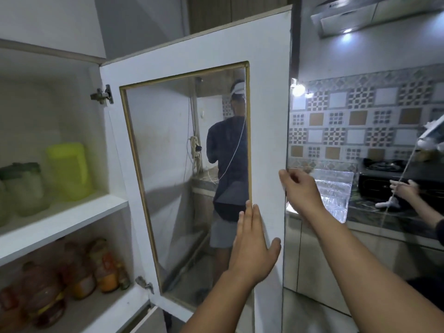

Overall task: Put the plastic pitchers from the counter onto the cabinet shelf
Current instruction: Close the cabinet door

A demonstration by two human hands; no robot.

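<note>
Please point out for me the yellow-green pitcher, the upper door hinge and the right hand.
yellow-green pitcher [69, 171], head view, middle of its body on the shelf.
upper door hinge [102, 94], head view, its metal arm.
right hand [301, 188], head view, back of the hand.

The pitchers on the upper shelf [60, 219] are blurred: a yellow-green pitcher [69, 171] shows only as a soft block, and the dark-lidded pitcher [25, 188] beside it has no clear outline. Another container [3, 207] is cut off by the left edge. The bottles [79, 267] on the lower shelf are smeared, labels unreadable. The right hand [302, 191] has its fingertips hidden behind the door [197, 54] edge. Whether the left hand [252, 246] touches the door cannot be told. A second person's arm [418, 203] is cut off at the right edge.
</note>
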